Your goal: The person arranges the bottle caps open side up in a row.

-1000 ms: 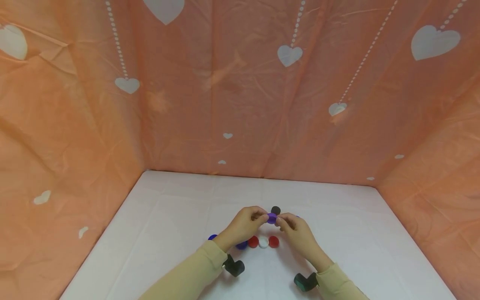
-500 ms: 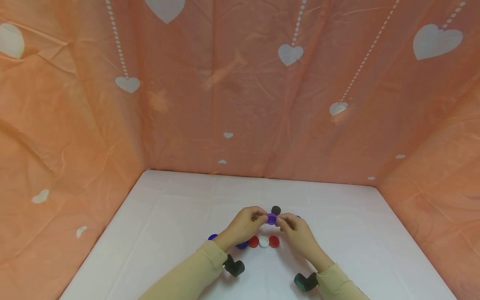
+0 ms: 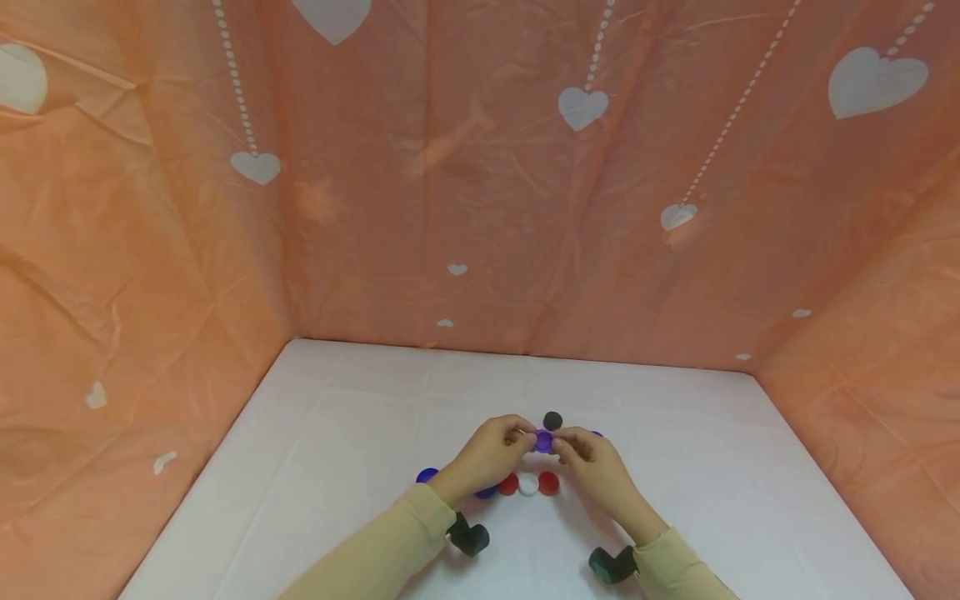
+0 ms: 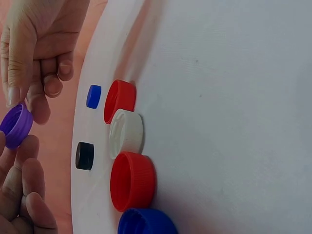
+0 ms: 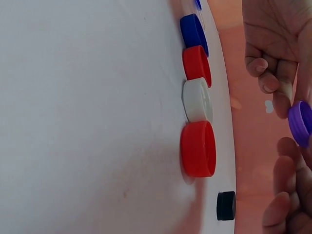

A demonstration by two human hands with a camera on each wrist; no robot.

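A purple bottle cap (image 3: 543, 441) is held up above the table between both hands, its threaded hollow side showing in the left wrist view. My left hand (image 3: 491, 450) pinches its left edge with thumb and fingertips. On the opposite edge, my right hand (image 3: 600, 471) pinches it likewise. Below the hands, a row of caps lies on the table: a blue cap (image 4: 146, 222), a red cap (image 4: 132, 181), a white cap (image 4: 126, 133) and another red cap (image 5: 198, 149). Part of the blue one is hidden by my left wrist in the head view.
Behind the held cap lies a black cap (image 3: 552, 421). A small blue cap (image 4: 93, 96) peeks out past my right hand. Another blue cap (image 3: 427, 476) sits left of my left wrist. Orange cloth (image 3: 480, 208) with white hearts surrounds the white table (image 3: 360, 433).
The purple cap has tipped so that more of its round face shows in the head view, and it sits slightly lower. Both hands keep their pinch and have hardly moved.
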